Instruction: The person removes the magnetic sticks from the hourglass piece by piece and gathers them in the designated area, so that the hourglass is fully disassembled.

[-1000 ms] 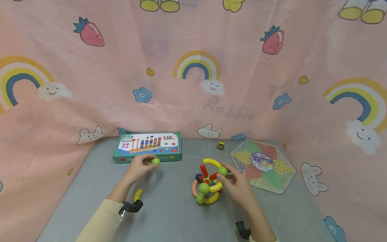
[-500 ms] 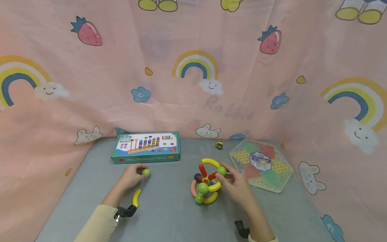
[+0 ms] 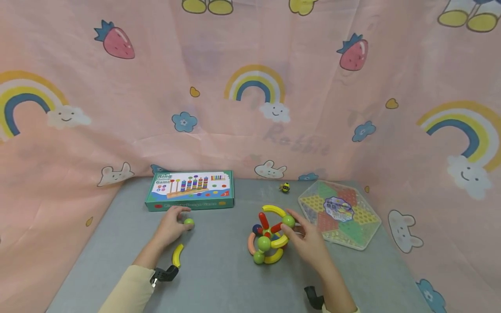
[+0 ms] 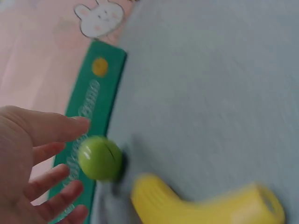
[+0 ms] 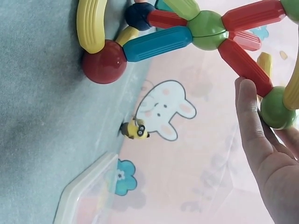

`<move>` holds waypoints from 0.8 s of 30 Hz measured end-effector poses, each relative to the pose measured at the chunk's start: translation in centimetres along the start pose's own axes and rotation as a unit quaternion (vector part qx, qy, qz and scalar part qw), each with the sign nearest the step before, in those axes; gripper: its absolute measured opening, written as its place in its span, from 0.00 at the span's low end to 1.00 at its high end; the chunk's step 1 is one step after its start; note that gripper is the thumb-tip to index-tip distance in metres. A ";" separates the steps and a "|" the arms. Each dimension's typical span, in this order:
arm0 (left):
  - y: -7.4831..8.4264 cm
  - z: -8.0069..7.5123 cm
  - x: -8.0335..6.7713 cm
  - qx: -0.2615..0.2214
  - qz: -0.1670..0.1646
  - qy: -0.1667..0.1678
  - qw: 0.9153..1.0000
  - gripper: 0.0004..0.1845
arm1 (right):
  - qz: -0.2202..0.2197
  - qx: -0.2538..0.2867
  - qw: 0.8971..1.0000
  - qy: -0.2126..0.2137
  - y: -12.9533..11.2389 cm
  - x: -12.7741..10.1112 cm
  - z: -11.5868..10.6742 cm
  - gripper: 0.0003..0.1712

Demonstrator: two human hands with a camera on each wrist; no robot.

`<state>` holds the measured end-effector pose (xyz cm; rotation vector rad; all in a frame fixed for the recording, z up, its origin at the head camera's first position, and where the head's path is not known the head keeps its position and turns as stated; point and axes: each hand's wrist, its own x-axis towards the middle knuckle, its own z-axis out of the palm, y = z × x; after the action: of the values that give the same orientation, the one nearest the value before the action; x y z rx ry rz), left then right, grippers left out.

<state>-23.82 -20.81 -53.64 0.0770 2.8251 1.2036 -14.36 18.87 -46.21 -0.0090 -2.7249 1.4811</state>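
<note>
Left hand (image 3: 171, 226) rests low on the grey table (image 3: 219, 278), fingers straight and spread, fingertips just touching a green ball (image 3: 189, 223) that sits on the surface; nothing is gripped. In the left wrist view the ball (image 4: 99, 157) lies against the fingertips, with a curved yellow piece (image 4: 205, 205) just beside it. Ball sits just in front of the green game box (image 3: 190, 190), between the box and the yellow piece (image 3: 178, 255).

Right hand (image 3: 306, 241) is at the rod-and-ball structure (image 3: 268, 237), well to the right of the box. Its fingers are curled about a green ball joint (image 3: 288, 221) at the structure's upper right; the right wrist view shows a fingertip lying along a red rod (image 5: 243, 63) next to that joint (image 5: 279, 107).

Hexagonal clear board case (image 3: 339, 214) lies just right of the structure. Small bee figure (image 3: 285, 187) stands behind it, near the curtain.
</note>
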 end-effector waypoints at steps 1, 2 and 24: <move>0.5 0.0 0.0 -0.005 0.004 0.005 1.000 0.28 | 0.001 -0.001 1.000 0.000 0.0 0.0 0.0 0.31; 1.0 0.0 -0.1 -0.011 0.009 0.011 1.000 0.28 | 0.002 -0.003 1.000 0.001 0.0 0.0 0.0 0.31; 9.8 9.7 -0.6 -0.017 0.180 -0.245 0.953 0.48 | -0.008 0.028 1.000 0.006 0.3 -0.2 0.4 0.30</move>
<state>-22.27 -7.09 -53.24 0.8011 2.4082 1.0931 -14.18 18.70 -46.69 0.0066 -2.6663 1.5481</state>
